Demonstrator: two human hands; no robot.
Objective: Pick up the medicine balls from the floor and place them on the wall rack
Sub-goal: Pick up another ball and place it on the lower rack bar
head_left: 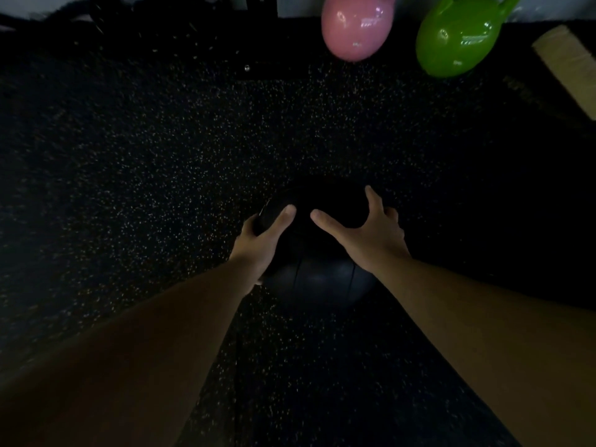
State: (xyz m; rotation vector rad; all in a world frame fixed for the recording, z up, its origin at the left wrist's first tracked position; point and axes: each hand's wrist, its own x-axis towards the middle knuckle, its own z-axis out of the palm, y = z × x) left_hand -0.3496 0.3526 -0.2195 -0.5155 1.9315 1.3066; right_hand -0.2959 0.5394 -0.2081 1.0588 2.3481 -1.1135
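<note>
A black medicine ball (317,279) lies on the dark speckled floor below me, hard to make out in the dim light. My left hand (261,240) presses against its left side, thumb on top and fingers wrapped around the edge. My right hand (371,230) lies spread over its upper right, thumb and fingers wide apart on the surface. Both forearms reach down from the bottom corners. The wall rack is not in view.
A pink kettlebell (354,27) and a green kettlebell (458,40) stand at the far wall. A pale wooden block (567,69) lies at the right edge. Dark equipment (258,14) stands at the top centre. Speckled rubber floor (145,172) stretches to the left.
</note>
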